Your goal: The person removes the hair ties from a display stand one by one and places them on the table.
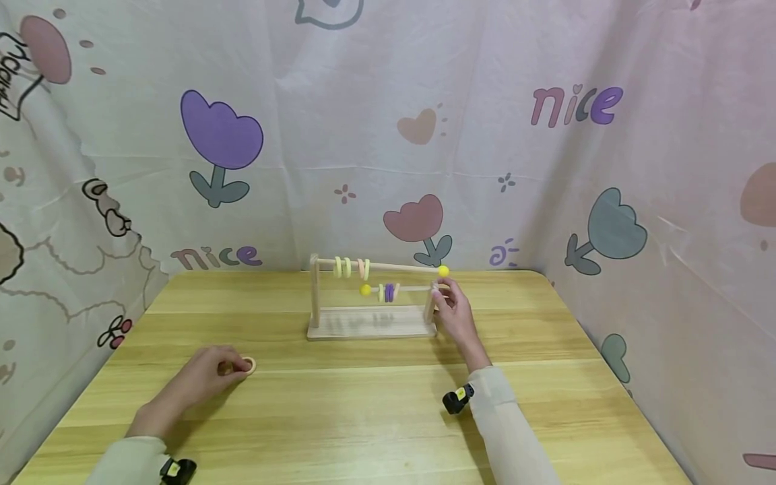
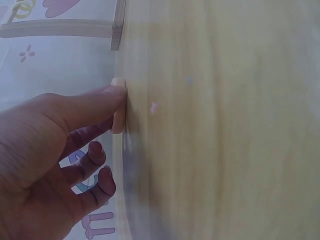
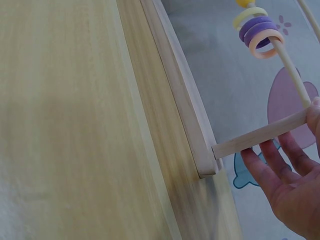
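On the left side of the table, my left hand (image 1: 203,380) pinches a pale peach ring (image 1: 249,366) between thumb and forefinger. In the left wrist view the ring (image 2: 119,106) stands on edge at the tabletop, and the other fingers are loosely bent. My right hand (image 1: 456,315) grips the short right post (image 3: 262,135) of a wooden ring stand (image 1: 371,323), thumb near its top. The lower rod (image 1: 415,289) carries yellow-green, purple and peach rings (image 3: 257,31) beside a yellow end ball (image 1: 366,290). Several pale green and peach rings (image 1: 347,267) hang on the upper rod.
The stand's taller left post (image 1: 315,293) holds the upper rod, whose far end bears a yellow ball (image 1: 444,271). A printed cloth (image 1: 364,135) hangs behind and beside the wooden table (image 1: 339,417). Both wrists wear small black cameras (image 1: 457,399).
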### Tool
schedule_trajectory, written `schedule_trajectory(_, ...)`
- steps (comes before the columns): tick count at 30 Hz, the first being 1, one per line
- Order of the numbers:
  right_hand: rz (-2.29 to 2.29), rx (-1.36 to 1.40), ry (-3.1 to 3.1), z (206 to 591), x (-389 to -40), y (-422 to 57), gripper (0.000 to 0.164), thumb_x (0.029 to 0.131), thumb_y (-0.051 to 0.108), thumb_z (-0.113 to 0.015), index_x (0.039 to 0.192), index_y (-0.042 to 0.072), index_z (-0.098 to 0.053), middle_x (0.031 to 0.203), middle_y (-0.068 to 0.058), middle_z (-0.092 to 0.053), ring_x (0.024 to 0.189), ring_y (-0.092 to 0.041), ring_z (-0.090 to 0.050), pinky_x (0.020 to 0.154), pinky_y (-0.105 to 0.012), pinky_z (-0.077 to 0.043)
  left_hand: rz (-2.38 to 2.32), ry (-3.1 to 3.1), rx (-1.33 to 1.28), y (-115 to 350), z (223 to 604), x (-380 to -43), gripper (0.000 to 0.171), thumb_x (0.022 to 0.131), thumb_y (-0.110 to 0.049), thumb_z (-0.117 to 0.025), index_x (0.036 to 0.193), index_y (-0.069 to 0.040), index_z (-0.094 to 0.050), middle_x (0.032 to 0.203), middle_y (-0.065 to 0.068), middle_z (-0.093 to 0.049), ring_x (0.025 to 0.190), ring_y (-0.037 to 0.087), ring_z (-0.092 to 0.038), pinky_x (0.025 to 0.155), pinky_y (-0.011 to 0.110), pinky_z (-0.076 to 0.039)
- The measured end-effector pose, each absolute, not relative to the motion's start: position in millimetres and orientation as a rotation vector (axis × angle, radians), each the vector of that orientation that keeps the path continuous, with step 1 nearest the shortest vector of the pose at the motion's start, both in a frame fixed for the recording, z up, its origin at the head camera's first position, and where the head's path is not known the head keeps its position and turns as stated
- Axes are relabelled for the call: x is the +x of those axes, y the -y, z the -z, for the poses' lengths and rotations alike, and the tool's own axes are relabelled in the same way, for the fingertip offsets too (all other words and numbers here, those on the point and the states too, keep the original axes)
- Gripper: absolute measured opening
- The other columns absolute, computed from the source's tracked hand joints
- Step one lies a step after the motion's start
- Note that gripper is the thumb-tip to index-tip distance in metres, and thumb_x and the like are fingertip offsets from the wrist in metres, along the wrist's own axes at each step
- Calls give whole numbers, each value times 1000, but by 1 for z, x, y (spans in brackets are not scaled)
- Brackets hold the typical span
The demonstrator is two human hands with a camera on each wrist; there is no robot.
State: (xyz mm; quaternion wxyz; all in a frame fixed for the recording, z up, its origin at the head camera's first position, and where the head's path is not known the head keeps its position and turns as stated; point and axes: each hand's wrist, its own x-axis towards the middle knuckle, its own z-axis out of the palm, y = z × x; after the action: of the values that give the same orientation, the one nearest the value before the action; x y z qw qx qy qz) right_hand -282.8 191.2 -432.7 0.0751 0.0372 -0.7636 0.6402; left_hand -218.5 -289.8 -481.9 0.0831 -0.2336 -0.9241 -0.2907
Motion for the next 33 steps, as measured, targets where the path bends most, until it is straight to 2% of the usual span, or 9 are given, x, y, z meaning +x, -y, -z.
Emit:
schedule_trajectory(20,-1904,112,2283,435,-283,-190,40,107,17,-56,143,1,-49,137,-31,-58,123,-44,-61,100,-61,-54,970,2778,-662,290,476,-219,11,81,-11,-87,89,-14,-80,81,-11,-70,66,-5,-46,56,20,-43)
schedule_trajectory(28,-1891,104,2306,433,-282,-189,39,108,17,-55,143,2,-50,138,-30,-58,125,-43,-60,100,-59,-55,959,2636,-743,274,468,-221,15,80,-9,-87,93,-13,-80,83,-11,-72,70,-4,-51,59,20,-46)
schedule_trajectory(33,-1900,107,2292,434,-283,-189,37,108,17,-55,142,2,-50,137,-31,-58,125,-45,-60,100,-60,-54,952,2623,-736,257,461,-226,12,84,-12,-85,95,-16,-80,87,-13,-74,74,-5,-53,63,21,-47)
